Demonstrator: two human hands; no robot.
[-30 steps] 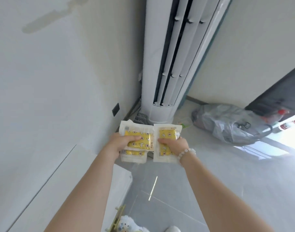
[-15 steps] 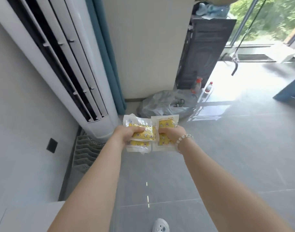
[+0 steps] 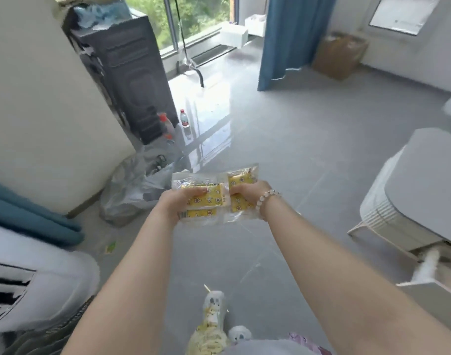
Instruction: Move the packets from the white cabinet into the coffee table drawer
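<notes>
Left hand (image 3: 179, 203): grip clamped on the left packets (image 3: 206, 198). Thumb on top, fingers curled under. Looks like 2 stacked, clear wrap with yellow print.
Right hand (image 3: 247, 193): grip clamped on the right packet (image 3: 241, 179). Same yellow print, held on edge, and 1 packet as far as I can tell.
Packet position: both lots side by side, touching or nearly so, at arm's length in front of the person, held in the air above the floor (image 3: 283, 139).
Bracelet (image 3: 266, 198): pale beads on the right wrist.
Coffee table (image 3: 424, 175): grey top, far right, well apart from the packets.
Drawer (image 3: 434, 288): at the table's lower right, sticking out from the body. Blurred, so contents can't be told.
Plastic bag (image 3: 132, 190): clear, crumpled, on the floor left of the hands.
Bottles (image 3: 184, 118): 2 with red caps, standing beyond the bag beside a dark box (image 3: 132, 73).
Curtain (image 3: 283, 34): blue, at the back, with a cardboard box (image 3: 339, 55) to its right.
Air conditioner (image 3: 40, 272): white body, lower left, blurred.
</notes>
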